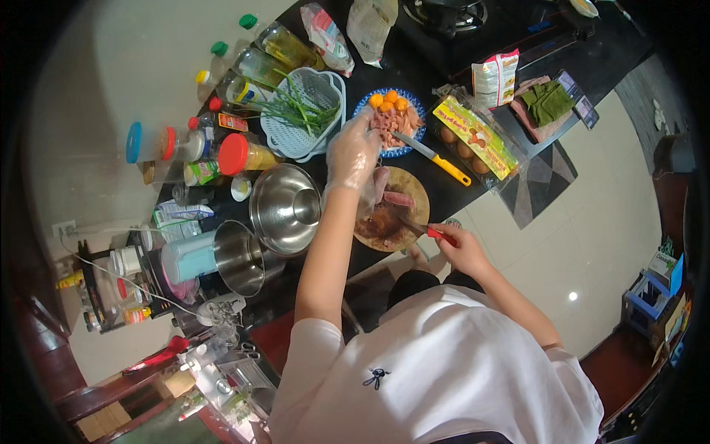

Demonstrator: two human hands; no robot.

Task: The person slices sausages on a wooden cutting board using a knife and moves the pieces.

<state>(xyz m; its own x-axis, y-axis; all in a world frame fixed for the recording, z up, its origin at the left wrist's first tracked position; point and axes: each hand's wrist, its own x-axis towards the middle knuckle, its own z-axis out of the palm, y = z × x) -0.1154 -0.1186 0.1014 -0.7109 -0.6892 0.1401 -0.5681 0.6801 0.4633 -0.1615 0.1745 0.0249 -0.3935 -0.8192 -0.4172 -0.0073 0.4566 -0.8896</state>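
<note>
My left hand (354, 150), in a clear plastic glove, reaches over the near left edge of a blue-patterned plate (424, 123). Its fingertips are at the diced pink meat (400, 126) there; whether they pinch a piece is hidden. Several round orange egg yolks (388, 101) sit at the plate's far side. In my bare right hand (465, 247) is the red handle of a knife (442, 235). That knife's blade points left over a round wooden cutting board (417, 213), stained reddish brown. Two sausage pieces (398, 199) lie on the board, partly beside the glove.
A yellow-handled knife (451, 168) rests with its blade on the plate. Right of it is a carton of eggs (471, 139). Left stand a basket of green onions (302, 114), a steel bowl (285, 208), a steel pot (239, 258) and several bottles. A gas stove (446, 16) is behind.
</note>
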